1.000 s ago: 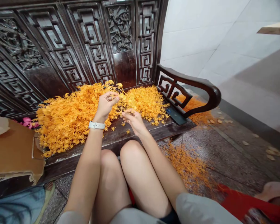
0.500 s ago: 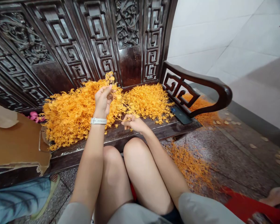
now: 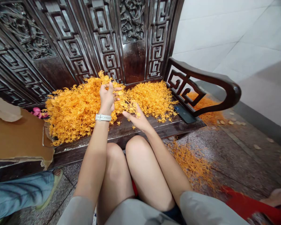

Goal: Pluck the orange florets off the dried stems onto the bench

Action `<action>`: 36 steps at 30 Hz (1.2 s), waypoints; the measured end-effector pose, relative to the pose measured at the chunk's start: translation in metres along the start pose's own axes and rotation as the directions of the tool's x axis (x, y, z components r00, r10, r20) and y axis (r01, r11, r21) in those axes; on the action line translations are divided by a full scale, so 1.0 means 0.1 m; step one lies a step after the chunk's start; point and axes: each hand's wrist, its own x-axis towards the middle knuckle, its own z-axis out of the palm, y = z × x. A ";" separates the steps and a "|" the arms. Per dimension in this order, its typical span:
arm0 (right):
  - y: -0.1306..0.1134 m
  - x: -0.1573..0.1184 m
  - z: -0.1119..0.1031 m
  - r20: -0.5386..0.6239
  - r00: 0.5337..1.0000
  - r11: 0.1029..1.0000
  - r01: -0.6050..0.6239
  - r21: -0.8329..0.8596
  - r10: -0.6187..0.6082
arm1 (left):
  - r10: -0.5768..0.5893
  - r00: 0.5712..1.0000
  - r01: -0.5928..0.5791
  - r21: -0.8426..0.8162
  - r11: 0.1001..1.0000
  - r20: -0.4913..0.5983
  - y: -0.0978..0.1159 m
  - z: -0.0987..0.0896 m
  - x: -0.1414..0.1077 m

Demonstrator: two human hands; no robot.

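Left hand (image 3: pixel 107 100) rises half-open, right hand (image 3: pixel 136 119) splays low over orange sprigs (image 3: pixel 152 100), grip unclear.

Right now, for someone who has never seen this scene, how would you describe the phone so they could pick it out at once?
Start at the dark carved wooden bench and follow its seat to the right-hand end, under the curved armrest. A dark smartphone lies on the seat there, just past the heap of orange sprigs, a smooth, glossy slab beside that feathery mass.
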 end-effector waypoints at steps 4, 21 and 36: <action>-0.03 0.10 -0.03 0.049 0.985 0.974 0.170 -0.149 -0.164 | -0.013 1.000 0.013 -0.012 1.000 0.015 -0.02 0.04 0.01; -0.10 0.14 -0.11 -0.403 0.905 0.986 0.163 0.038 -0.134 | -0.182 0.712 -0.191 0.437 0.879 0.678 0.07 -0.02 -0.18; -0.05 0.14 -0.09 -0.279 0.945 0.978 0.195 0.071 -0.168 | -0.229 0.678 -0.096 0.393 0.914 0.699 -0.07 0.02 -0.17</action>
